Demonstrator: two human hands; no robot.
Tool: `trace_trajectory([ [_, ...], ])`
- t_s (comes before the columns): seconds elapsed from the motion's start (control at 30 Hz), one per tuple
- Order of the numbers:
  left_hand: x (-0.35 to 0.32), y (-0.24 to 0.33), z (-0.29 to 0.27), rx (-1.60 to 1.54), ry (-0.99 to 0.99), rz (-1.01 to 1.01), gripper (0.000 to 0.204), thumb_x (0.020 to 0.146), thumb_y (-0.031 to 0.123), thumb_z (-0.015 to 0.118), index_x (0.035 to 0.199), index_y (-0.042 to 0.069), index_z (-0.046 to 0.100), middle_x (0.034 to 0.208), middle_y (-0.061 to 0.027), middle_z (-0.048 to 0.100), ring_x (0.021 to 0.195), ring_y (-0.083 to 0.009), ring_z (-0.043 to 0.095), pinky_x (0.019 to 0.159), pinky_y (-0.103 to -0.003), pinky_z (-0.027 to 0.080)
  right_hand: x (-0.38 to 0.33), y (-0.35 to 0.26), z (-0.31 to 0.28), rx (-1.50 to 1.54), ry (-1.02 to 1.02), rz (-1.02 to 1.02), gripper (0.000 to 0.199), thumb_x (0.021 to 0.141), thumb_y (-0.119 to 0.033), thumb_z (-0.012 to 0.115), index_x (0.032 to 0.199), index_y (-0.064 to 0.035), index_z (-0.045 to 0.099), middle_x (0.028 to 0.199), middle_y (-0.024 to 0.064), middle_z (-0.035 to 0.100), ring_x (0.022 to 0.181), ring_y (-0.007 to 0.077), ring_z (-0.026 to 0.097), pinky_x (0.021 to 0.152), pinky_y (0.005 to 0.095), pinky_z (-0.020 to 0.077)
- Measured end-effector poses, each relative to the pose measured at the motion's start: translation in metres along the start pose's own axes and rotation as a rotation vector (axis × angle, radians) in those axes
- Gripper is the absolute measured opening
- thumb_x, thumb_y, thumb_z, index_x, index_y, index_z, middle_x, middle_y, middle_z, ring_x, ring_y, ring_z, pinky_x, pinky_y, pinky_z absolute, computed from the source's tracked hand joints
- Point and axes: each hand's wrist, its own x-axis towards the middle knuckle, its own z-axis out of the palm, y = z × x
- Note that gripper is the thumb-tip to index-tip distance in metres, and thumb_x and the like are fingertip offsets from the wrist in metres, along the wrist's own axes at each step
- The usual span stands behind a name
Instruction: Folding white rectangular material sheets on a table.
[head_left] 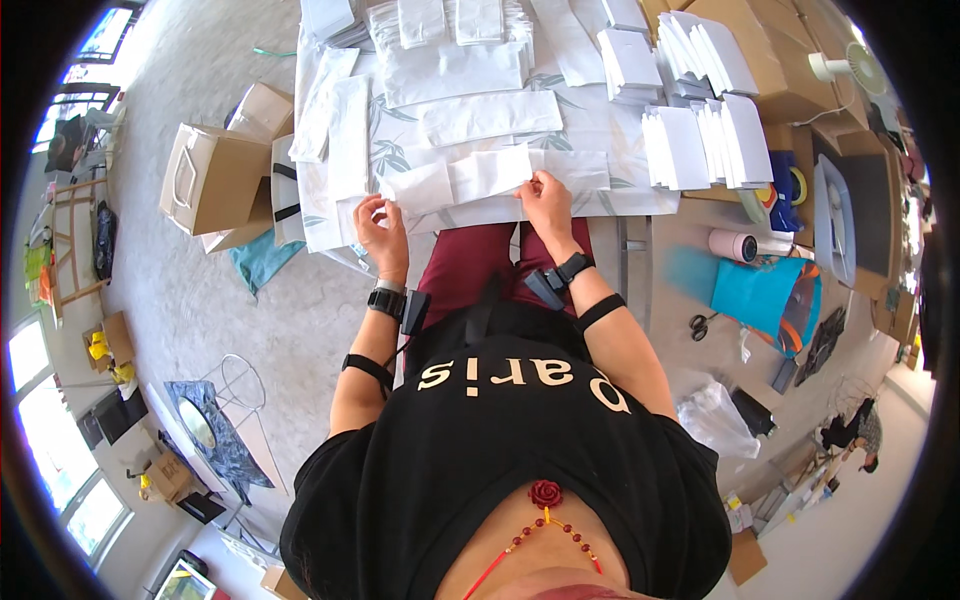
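Observation:
A thin white folded sheet (pixel 490 173) stretches across the table's near edge; I cannot tell whether it is paper or cloth. My left hand (pixel 382 238) is closed in a pinch at its left end. Further right, my right hand (pixel 547 208) pinches the near edge with thumb and forefinger. Another flat white strip (pixel 580 168) lies under the sheet's right part. Just beyond sits a separate white strip (pixel 490 118), and a long folded one (pixel 349 135) lies left of my hands.
A leaf-patterned cloth (pixel 640 203) covers the table. Piles of white sheets (pixel 455 70) lie at the back, and folded white stacks (pixel 675 150) stand at the right. Cardboard boxes (pixel 225 180) are on the left. A pink cup (pixel 732 245) and turquoise bag (pixel 752 290) are at the right.

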Motion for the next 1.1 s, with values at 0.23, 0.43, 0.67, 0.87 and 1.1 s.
trace_trajectory([
  [0.23, -0.01, -0.01, -0.015, 0.185, 0.084, -0.121, 0.045, 0.086, 0.013, 0.072, 0.121, -0.004, 0.049, 0.127, -0.0199, 0.05, 0.12, -0.0323, 0.047, 0.097, -0.04, 0.043, 0.003, 0.003, -0.01, -0.049, -0.032, 0.012, 0.016, 0.09, -0.014, 0.062, 0.085, 0.0013, 0.065, 0.076, 0.0117, 0.075, 0.071, 0.0289, 0.074, 0.07, 0.0384, 0.0556],
  [0.43, 0.002, 0.022, 0.01, 0.48, -0.009, 0.079, 0.066, 0.081, 0.026, 0.082, 0.133, 0.002, 0.049, 0.128, -0.0211, 0.048, 0.124, -0.0387, 0.043, 0.106, -0.05, 0.033, 0.005, 0.006, -0.014, -0.069, -0.053, 0.088, 0.023, 0.091, -0.02, 0.064, 0.082, 0.0012, 0.064, 0.073, 0.0114, 0.075, 0.067, 0.0285, 0.072, 0.067, 0.0383, 0.0546],
  [0.67, 0.035, 0.011, 0.013, 0.628, -0.289, 0.174, 0.051, 0.077, 0.029, 0.085, 0.12, 0.013, 0.063, 0.127, -0.0158, 0.051, 0.124, -0.0371, 0.044, 0.103, -0.052, 0.031, 0.004, 0.002, -0.011, 0.005, -0.01, 0.116, 0.027, 0.095, -0.023, 0.064, 0.082, 0.001, 0.063, 0.071, 0.012, 0.074, 0.063, 0.0257, 0.071, 0.063, 0.0376, 0.0543],
  [0.87, 0.046, 0.0, 0.018, 0.614, -0.454, 0.199, 0.025, 0.078, 0.023, 0.081, 0.098, 0.011, 0.072, 0.122, -0.0093, 0.056, 0.121, -0.0341, 0.046, 0.101, -0.051, 0.033, 0.003, 0.017, -0.008, -0.005, 0.022, 0.051, 0.022, 0.097, -0.018, 0.062, 0.089, 0.0018, 0.063, 0.073, 0.0092, 0.074, 0.053, 0.0144, 0.065, 0.052, 0.0306, 0.052],
  [1.1, 0.068, 0.0, 0.024, 0.393, -0.546, 0.208, 0.023, 0.08, 0.022, 0.079, 0.093, 0.004, 0.072, 0.101, -0.012, 0.071, 0.098, -0.0308, 0.065, 0.09, -0.045, 0.048, 0.0, 0.019, -0.012, 0.002, 0.021, 0.044, 0.022, 0.096, -0.019, 0.063, 0.086, 0.0013, 0.061, 0.071, 0.0093, 0.073, 0.052, 0.0145, 0.063, 0.051, 0.0325, 0.0489],
])
